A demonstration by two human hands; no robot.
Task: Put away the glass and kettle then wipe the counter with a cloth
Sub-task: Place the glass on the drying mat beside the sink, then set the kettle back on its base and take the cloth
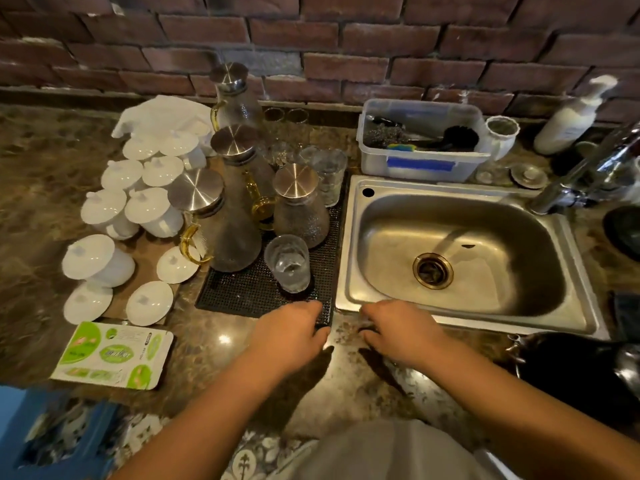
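Note:
A clear ribbed glass [289, 263] stands upright on the black drying mat [242, 292] left of the sink. A black kettle [581, 368] sits on the counter at the lower right, partly cut off by the frame edge. My left hand [294, 332] lies palm down at the mat's front right corner, fingertips bent onto its edge, just in front of the glass. My right hand [398, 332] rests palm down on the brown stone counter [214, 362], by the sink's front rim. Neither hand holds anything. A white cloth [162, 112] lies at the back left.
Several glass carafes with metal lids [235, 237] crowd the mat's back half. White lidded cups [104, 261] fill the left counter, with a green wipes pack [110, 355] in front. The steel sink [460, 251], a brush tub [422, 136], a soap bottle [568, 119] and a tap [588, 174] are on the right.

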